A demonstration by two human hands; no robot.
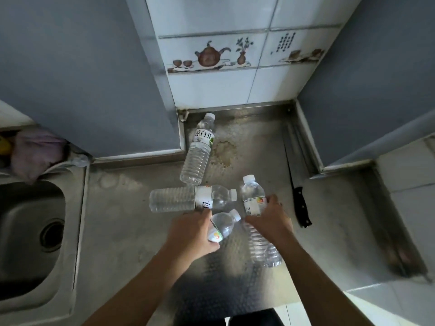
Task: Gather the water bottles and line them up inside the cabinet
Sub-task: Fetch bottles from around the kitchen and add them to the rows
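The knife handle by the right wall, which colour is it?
Black, in the head view: the knife handle.

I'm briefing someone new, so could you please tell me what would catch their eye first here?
Four clear water bottles lie on the steel counter: the left hand holds one bottle, the right hand another bottle. A black-handled knife lies just right of them, and a sink sits far left.

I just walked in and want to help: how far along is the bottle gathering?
Nothing looks stowed yet; no cabinet interior is in view. In hand: the left hand grips one small bottle, and the right hand grips another bottle. Left: two larger bottles lie on the steel counter, one crosswise, one farther back.
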